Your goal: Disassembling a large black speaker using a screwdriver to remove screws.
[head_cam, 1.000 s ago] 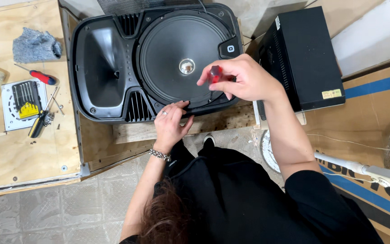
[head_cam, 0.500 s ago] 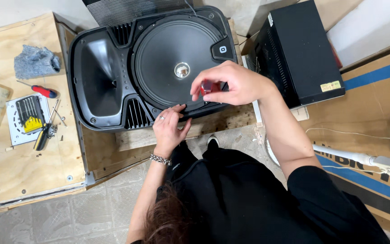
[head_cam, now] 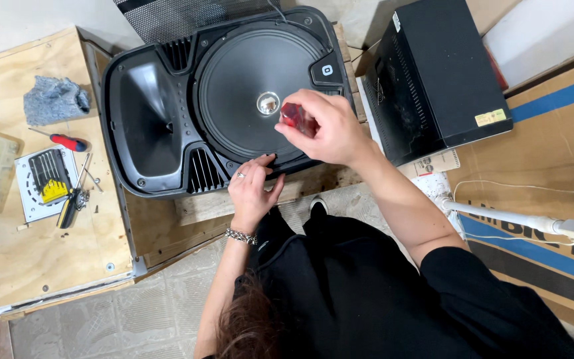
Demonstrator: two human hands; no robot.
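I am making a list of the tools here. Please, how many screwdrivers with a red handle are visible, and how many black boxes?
Red-handled screwdrivers: 2, one in the right hand at, one on the wooden board
Black boxes: 2, the speaker and the metal case
Total: 4

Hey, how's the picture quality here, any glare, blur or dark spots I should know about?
Head view: light is soft and even, shadows faint; a small bright glint sits on the shiny cap at the centre of the speaker; the red screwdriver handle in the right hand looks slightly blurred; the left hand is sharp; the black box shows little detail.
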